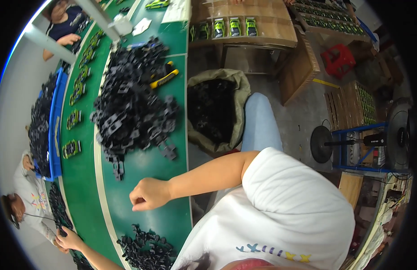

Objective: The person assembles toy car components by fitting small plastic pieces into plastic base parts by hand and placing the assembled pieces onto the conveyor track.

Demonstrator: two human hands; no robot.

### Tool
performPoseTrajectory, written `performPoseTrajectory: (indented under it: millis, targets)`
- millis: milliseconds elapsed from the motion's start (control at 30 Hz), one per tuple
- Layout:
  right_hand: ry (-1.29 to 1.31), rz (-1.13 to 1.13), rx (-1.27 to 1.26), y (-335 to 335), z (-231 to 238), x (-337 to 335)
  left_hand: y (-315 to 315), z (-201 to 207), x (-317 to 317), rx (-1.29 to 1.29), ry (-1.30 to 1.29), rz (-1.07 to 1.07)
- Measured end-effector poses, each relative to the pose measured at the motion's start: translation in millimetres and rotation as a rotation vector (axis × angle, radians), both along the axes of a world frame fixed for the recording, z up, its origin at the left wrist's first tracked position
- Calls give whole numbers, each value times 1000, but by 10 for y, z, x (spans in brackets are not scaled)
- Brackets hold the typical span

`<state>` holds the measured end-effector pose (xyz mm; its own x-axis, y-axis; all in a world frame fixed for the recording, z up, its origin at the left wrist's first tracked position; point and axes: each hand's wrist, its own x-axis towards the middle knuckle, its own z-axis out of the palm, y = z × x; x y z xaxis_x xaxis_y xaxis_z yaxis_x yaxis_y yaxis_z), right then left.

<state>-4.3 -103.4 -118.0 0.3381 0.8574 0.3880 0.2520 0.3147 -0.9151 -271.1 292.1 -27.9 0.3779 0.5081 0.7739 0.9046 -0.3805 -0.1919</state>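
Note:
My right hand is closed in a loose fist over the green work table; whatever its fingers hold, if anything, is hidden. Beyond it spreads a large heap of black plastic parts. A smaller pile of black plastic pieces lies on the near side of that hand. At the lower left my left hand reaches across to a row of black parts on the green belt, its fingers closed on a small black plastic part.
Yellow-and-black cutters lie on the heap. Green-and-black toy car bodies line the belt beside a blue crate. One co-worker sits opposite, another farther off. An open sack stands by my leg; a fan stands right.

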Motion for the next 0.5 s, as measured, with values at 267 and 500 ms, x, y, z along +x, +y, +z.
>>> performPoseTrajectory:
  millis: [267, 500]
  targets:
    - [150, -878, -68, -2269, -363, 2123, -2639, 809, 967, -101, -226, -513]
    - [992, -1340, -357, -4385, -2940, 4751, -4227, 737, 2136, -80, 285, -679]
